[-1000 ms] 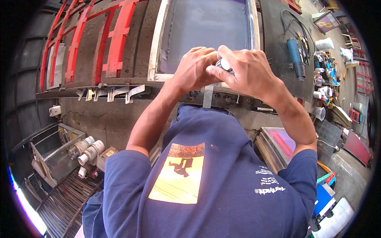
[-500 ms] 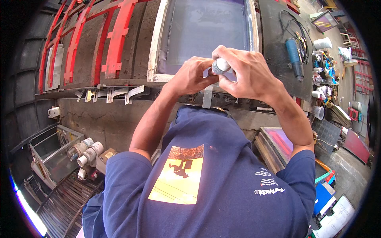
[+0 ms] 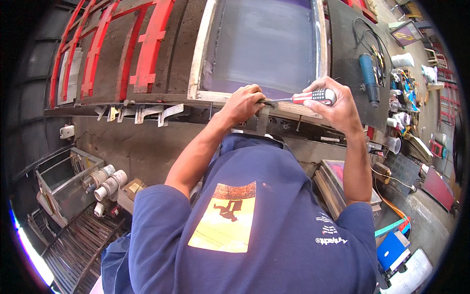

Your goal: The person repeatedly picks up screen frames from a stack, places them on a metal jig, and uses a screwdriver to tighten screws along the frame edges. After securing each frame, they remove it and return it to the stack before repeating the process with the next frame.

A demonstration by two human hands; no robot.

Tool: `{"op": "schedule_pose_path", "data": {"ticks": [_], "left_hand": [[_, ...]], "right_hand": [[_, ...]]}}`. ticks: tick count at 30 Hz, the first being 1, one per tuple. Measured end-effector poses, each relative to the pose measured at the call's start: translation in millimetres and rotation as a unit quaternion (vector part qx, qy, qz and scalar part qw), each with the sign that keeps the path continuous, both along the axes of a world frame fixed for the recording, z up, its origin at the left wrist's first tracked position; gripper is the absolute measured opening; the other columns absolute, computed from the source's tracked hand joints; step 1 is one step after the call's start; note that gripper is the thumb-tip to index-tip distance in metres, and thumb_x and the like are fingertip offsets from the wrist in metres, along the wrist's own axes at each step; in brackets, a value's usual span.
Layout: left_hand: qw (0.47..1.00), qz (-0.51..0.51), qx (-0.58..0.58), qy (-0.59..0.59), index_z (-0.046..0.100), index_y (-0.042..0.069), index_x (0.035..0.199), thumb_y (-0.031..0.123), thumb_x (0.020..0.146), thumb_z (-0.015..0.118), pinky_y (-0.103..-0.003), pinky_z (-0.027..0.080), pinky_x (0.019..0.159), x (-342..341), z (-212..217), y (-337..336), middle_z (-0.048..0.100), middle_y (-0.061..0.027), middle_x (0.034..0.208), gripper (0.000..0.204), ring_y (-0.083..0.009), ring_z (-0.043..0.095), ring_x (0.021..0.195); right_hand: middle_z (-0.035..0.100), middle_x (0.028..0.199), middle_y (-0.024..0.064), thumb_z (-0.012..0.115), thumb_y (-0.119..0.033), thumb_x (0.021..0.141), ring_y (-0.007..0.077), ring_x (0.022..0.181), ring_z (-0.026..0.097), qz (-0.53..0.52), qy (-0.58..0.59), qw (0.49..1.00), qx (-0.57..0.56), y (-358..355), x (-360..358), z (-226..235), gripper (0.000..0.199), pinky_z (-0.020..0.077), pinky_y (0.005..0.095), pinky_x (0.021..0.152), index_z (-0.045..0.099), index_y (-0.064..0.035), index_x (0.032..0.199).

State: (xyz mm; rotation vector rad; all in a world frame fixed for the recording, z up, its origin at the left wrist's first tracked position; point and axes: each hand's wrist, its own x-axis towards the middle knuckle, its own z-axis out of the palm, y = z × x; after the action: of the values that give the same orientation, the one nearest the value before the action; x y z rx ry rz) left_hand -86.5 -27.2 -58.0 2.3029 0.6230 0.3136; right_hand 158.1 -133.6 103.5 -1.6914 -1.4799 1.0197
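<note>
My right hand [image 3: 342,108] is closed round the red, white and black handle of a screwdriver [image 3: 321,96], held sideways above the near edge of a screen printing frame [image 3: 210,95]. Its thin shaft points left toward my left hand [image 3: 241,105]. The fingers of that hand are curled and pressed together by the shaft's tip. What they pinch is hidden. Just below them a flat metal strip [image 3: 263,121] hangs down at the table's front edge. The frame has a pale wooden border and a grey-violet mesh [image 3: 264,44].
Red slatted racks [image 3: 147,54] stand at left, with several metal brackets [image 3: 164,115] along the table edge. A blue corded power tool [image 3: 368,78] lies on the dark board at right. Stacked frames [image 3: 325,188] stand below, near my right arm.
The screwdriver has swung from end-on between both hands to lying sideways. My right hand has moved right and down with its handle; my left stays near the frame's edge.
</note>
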Motion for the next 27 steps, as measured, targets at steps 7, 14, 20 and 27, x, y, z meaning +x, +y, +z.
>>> {"op": "schedule_pose_path", "data": {"ticks": [7, 14, 20, 27], "left_hand": [[0.99, -0.044, 0.099, -0.093, 0.074, 0.006, 0.094, 0.015, 0.084, 0.075, -0.039, 0.048, 0.094, -4, -10, 3, 0.071, -0.0095, 0.1, 0.013, -0.0291, 0.066, 0.101], [0.995, -0.073, 0.057, 0.029, 0.073, 0.006, 0.093, 0.021, 0.085, 0.073, -0.042, 0.05, 0.088, 2, 15, -24, 0.073, -0.0116, 0.094, 0.017, -0.0299, 0.067, 0.1], [0.995, -0.018, -0.087, 0.042, 0.074, 0.008, 0.102, 0.019, 0.086, 0.071, -0.044, 0.053, 0.084, -37, 26, -36, 0.073, -0.0138, 0.095, 0.019, -0.0333, 0.068, 0.094], [0.988, 0.047, 0.017, 0.148, 0.073, 0.01, 0.106, 0.022, 0.088, 0.069, -0.043, 0.053, 0.083, -80, 10, -40, 0.073, -0.0141, 0.099, 0.022, -0.0338, 0.069, 0.091]], "right_hand": [[0.072, 0.092, 0.0061, 0.078, -0.005, 0.083, 0.0064, 0.081, 0.065, -0.129, 0.114, 0.985, 0.011, -31, 10, -21, 0.022, 0.0522, 0.0214, 0.073, 0.065, -0.0009, 0.099], [0.073, 0.089, 0.0058, 0.076, -0.001, 0.08, 0.0056, 0.08, 0.064, -0.094, 0.033, 0.993, 0.065, -53, 23, -4, 0.019, 0.0526, 0.022, 0.072, 0.064, -0.0005, 0.095], [0.074, 0.095, 0.0158, 0.076, -0.002, 0.08, 0.014, 0.078, 0.07, -0.13, 0.274, 0.952, -0.034, -73, 39, -62, 0.024, 0.0583, 0.0266, 0.068, 0.059, -0.0015, 0.097], [0.073, 0.097, 0.0205, 0.075, -0.003, 0.081, 0.0184, 0.077, 0.072, -0.201, 0.342, 0.918, -0.001, -102, 31, -99, 0.024, 0.0601, 0.0288, 0.068, 0.059, -0.0011, 0.099]]}}
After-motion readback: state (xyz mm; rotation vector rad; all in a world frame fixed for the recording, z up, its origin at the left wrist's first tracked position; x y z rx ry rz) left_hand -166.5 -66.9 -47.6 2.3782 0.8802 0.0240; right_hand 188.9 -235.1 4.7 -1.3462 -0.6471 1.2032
